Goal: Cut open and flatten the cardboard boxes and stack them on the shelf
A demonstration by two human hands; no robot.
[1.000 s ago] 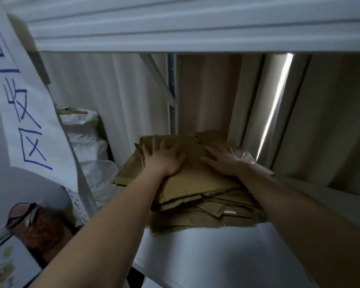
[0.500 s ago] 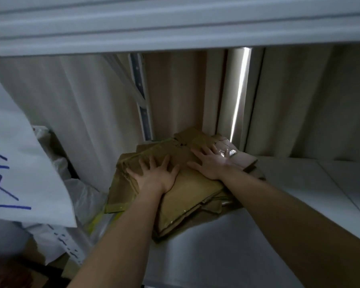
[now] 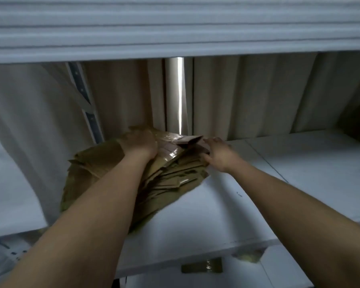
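Observation:
A pile of flattened brown cardboard boxes (image 3: 173,173) lies on the white shelf board (image 3: 216,215), towards its left end and partly overhanging it. My left hand (image 3: 140,144) presses down on top of the pile, fingers pointing away and blurred. At the pile's right side my right hand (image 3: 220,154) has its fingers straight against the edges of the stacked sheets. A taped flap (image 3: 187,140) sticks up between the two hands.
The white shelf above (image 3: 175,28) hangs low over the pile. Beige curtains (image 3: 247,96) close the back, with a bright slit. A metal upright (image 3: 89,115) stands at the left. White sheeting (image 3: 13,183) hangs left. The shelf board runs on to the right.
The view has swung right and down. My right hand has slid from the top of the pile to its right edge. My left hand has moved further back on top.

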